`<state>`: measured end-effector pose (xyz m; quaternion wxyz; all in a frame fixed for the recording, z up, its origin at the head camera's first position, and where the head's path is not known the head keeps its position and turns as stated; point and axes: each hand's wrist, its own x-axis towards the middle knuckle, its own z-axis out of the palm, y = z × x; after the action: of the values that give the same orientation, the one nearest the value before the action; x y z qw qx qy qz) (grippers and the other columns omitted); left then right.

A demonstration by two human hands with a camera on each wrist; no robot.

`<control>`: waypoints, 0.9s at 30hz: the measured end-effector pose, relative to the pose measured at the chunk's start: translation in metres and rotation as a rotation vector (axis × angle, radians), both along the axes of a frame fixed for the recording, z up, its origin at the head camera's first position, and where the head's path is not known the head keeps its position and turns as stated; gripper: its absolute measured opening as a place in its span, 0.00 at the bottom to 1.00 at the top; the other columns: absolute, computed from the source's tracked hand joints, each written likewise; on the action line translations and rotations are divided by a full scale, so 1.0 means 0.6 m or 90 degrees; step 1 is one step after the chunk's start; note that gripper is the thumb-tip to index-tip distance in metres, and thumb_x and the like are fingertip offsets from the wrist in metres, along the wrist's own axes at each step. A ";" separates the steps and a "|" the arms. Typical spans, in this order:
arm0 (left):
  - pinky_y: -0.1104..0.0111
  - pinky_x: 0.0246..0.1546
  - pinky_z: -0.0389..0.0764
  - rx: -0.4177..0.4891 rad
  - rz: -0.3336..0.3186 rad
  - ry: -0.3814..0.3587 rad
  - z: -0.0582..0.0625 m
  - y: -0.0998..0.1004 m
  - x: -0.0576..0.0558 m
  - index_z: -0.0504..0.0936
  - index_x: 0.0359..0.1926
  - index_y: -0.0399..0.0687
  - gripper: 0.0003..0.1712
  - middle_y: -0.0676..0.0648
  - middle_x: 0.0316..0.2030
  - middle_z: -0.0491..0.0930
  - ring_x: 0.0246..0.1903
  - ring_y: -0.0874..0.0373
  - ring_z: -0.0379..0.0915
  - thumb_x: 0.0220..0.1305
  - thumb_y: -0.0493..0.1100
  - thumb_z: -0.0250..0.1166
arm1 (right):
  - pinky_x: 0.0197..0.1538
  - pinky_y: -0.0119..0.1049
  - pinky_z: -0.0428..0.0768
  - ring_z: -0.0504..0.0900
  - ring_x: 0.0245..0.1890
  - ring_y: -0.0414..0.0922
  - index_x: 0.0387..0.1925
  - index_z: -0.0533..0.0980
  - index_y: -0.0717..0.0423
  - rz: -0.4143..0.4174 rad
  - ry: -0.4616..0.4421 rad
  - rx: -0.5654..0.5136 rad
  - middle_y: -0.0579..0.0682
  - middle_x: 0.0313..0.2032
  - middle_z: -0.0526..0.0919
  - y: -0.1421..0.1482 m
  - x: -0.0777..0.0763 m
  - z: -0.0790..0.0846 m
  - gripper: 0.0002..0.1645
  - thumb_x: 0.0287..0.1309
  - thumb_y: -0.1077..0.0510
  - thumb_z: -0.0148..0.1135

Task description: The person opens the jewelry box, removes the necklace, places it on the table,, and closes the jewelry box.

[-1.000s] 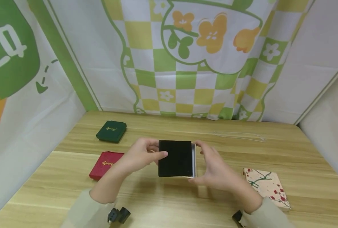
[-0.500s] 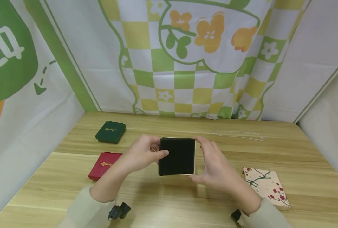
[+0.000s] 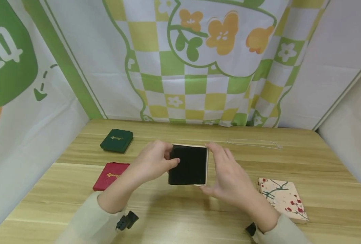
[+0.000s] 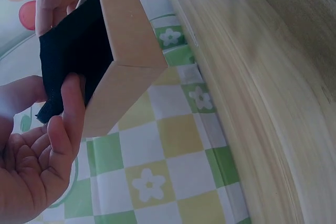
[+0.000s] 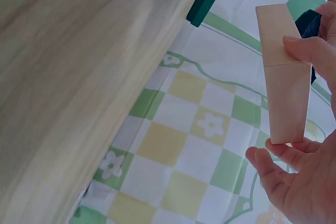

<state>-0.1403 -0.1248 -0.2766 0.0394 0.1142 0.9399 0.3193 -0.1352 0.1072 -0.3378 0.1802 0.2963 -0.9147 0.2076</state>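
Note:
A black square pad (image 3: 188, 167) lies over the opening of a shallow cream box (image 4: 128, 30), both lifted above the table. My left hand (image 3: 153, 159) pinches the pad at its left edge, thumb on top. In the left wrist view, the pad's near end stands out of the box at a slant. My right hand (image 3: 229, 174) grips the box by opposite sides, thumb at the near wall and fingertips at the far one. From the right wrist, the box's outer walls (image 5: 289, 103) show plain and smooth. The pad hides the box's inside.
A green box (image 3: 117, 140) and a red box (image 3: 110, 176) with gold lettering lie at left, the red one partly behind my left arm. A thin silver necklace (image 3: 253, 143) lies at the back right. A floral-patterned cream lid (image 3: 282, 200) lies beside my right forearm.
The pad has shifted right relative to the box, covering most of the gap at its right edge. Both hands have risen slightly with box and pad.

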 end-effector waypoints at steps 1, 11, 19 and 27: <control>0.70 0.18 0.58 -0.002 -0.004 0.007 0.001 0.000 0.000 0.65 0.17 0.46 0.23 0.52 0.13 0.63 0.14 0.60 0.59 0.61 0.42 0.69 | 0.59 0.48 0.79 0.72 0.61 0.54 0.70 0.57 0.59 0.003 -0.002 -0.005 0.55 0.64 0.69 0.000 0.000 0.001 0.69 0.26 0.47 0.86; 0.69 0.23 0.67 -0.028 -0.017 0.089 -0.003 0.013 -0.003 0.72 0.23 0.46 0.17 0.52 0.16 0.71 0.19 0.60 0.65 0.61 0.44 0.71 | 0.55 0.46 0.80 0.77 0.55 0.52 0.68 0.57 0.61 0.015 0.014 -0.042 0.58 0.55 0.75 0.006 -0.003 0.003 0.68 0.25 0.50 0.87; 0.69 0.29 0.77 -0.015 -0.007 0.181 -0.008 0.024 0.002 0.80 0.47 0.41 0.18 0.47 0.33 0.80 0.24 0.61 0.73 0.59 0.41 0.73 | 0.51 0.46 0.82 0.80 0.52 0.52 0.68 0.56 0.59 0.010 -0.011 -0.062 0.58 0.55 0.75 0.008 -0.002 0.007 0.68 0.26 0.50 0.86; 0.63 0.41 0.77 0.130 -0.038 0.066 -0.014 -0.010 0.000 0.62 0.69 0.43 0.41 0.42 0.54 0.72 0.47 0.49 0.71 0.62 0.52 0.70 | 0.54 0.45 0.82 0.78 0.58 0.54 0.69 0.55 0.58 0.007 -0.022 -0.116 0.59 0.61 0.72 0.018 0.001 0.024 0.69 0.28 0.49 0.86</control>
<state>-0.1402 -0.1309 -0.2850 -0.0116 0.1622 0.8994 0.4057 -0.1344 0.1179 -0.3231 0.1893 0.2797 -0.8934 0.2961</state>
